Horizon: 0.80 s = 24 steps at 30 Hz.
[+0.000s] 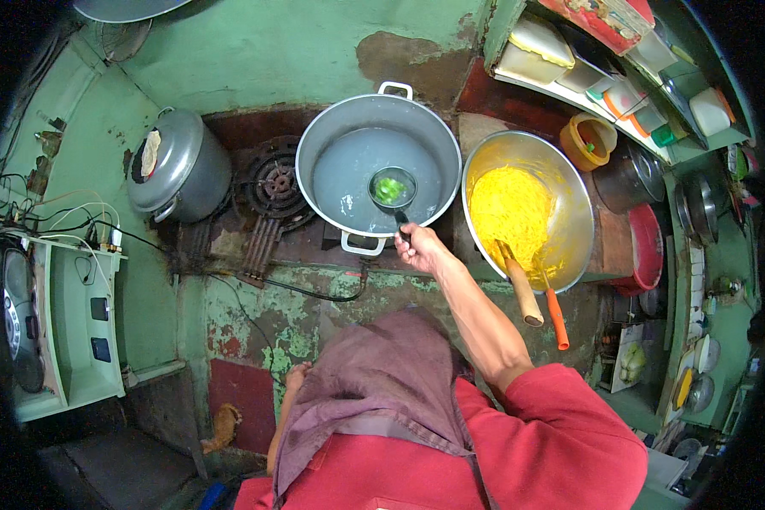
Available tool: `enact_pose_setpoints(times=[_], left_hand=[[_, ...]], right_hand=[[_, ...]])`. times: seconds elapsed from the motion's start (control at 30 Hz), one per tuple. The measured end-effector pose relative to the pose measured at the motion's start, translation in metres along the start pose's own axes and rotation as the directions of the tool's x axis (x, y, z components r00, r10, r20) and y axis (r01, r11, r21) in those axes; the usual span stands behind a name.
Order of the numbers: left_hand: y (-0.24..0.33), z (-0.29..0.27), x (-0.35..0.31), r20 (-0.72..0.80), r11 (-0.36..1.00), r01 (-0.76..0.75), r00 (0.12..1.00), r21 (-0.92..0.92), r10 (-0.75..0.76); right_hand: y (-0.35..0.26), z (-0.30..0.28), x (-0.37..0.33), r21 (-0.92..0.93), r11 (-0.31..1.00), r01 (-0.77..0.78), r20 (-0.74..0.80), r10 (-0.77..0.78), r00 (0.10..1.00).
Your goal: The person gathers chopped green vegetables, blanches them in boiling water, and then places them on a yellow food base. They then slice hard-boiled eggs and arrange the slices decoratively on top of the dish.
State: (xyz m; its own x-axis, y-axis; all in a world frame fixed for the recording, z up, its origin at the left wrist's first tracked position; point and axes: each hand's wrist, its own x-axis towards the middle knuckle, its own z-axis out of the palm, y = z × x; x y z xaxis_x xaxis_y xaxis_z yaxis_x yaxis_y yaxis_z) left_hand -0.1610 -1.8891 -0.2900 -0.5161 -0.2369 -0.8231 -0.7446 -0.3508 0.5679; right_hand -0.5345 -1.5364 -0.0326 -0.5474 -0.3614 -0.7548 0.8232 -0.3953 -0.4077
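My right hand (pixel 420 247) is closed around the black handle of a ladle (pixel 402 223). The ladle's round bowl is inside a large grey pot (pixel 313 127) with white handles, over cloudy, whitish liquid (pixel 340 174). Bright green pieces (pixel 390 189) lie in the bowl. My left hand (pixel 297 376) hangs low beside the brown apron (pixel 361 365), partly hidden, and its fingers are too small to read. Right of the pot stands a wide metal basin (pixel 576 183) of yellow shreds (pixel 510 208). A wooden-handled tool (pixel 523 289) and an orange-handled one (pixel 557 319) lean in it.
A lidded metal pot (pixel 197 157) stands at the left, next to a bare gas burner (pixel 276 183). A yellow bucket (pixel 585 144), a dark pot (pixel 625 183) and a red tub (pixel 644 251) crowd the right. Shelves (pixel 561 89) hold containers. An orange cat (pixel 222 427) is low at the left.
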Motion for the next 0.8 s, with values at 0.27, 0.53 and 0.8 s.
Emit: enact_pose_setpoints(times=[0.27,0.53,0.8], left_hand=[[-0.013,0.014,0.006,0.110,0.758,-0.326,0.940,0.564,0.323],[-0.014,0.020,0.015,0.081,0.874,-0.264,0.964,0.408,0.253],[0.007,0.011,0.020,0.164,0.620,-0.385,0.909,0.683,0.384]], right_hand=[[0.002,0.002,0.006,-0.101,0.994,-0.037,-0.085,0.028,0.996],[0.011,-0.013,0.028,-0.062,0.989,-0.133,-0.182,0.120,0.976],[0.012,-0.013,0.034,-0.101,0.988,-0.118,-0.213,0.094,0.972]])
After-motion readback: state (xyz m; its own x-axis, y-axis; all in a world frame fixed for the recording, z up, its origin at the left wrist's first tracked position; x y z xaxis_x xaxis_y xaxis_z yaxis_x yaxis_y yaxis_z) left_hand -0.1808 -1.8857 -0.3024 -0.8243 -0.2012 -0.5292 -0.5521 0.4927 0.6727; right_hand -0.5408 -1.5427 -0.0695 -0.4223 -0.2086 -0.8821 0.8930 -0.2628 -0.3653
